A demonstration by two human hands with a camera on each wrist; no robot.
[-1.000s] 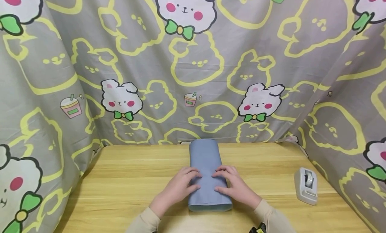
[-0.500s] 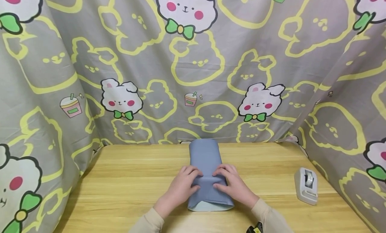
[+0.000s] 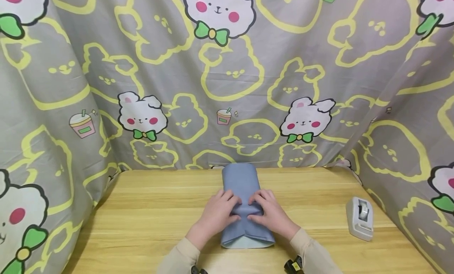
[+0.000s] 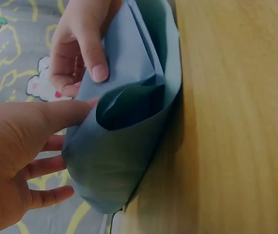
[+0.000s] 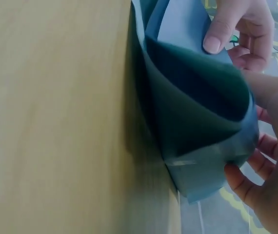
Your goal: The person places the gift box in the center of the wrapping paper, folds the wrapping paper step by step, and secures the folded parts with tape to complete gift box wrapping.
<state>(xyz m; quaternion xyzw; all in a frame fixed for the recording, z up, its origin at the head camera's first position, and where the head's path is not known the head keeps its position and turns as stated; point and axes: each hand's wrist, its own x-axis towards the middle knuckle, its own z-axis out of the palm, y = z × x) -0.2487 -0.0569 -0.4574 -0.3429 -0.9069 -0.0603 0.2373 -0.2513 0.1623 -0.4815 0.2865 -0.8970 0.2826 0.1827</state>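
Note:
A flattened tube of blue paper (image 3: 240,181), pale green inside, lies lengthwise on the wooden table. My left hand (image 3: 217,211) holds its left side, thumb nearer me and fingers bent over the top. Opposite it, my right hand (image 3: 272,213) grips the right side in the same way. A ridge rises in the upper layer between the hands. At the near end the mouth gapes, its upper edge dented. In the left wrist view the paper tube (image 4: 114,161) bulges at its side beside spread fingers. The right wrist view shows the paper tube (image 5: 202,165) with loose, open layers.
A grey tape dispenser (image 3: 360,219) with a roll of clear tape stands at the table's right. The wooden table (image 3: 152,211) is bounded at the back and both sides by a patterned grey curtain (image 3: 184,81). The tube's far end reaches the table's back edge.
Both hands have moved inward, closer together on the paper. The near mouth has gone from nearly flat to gaping, and its upper edge now dips in the middle. The dispenser has stayed put.

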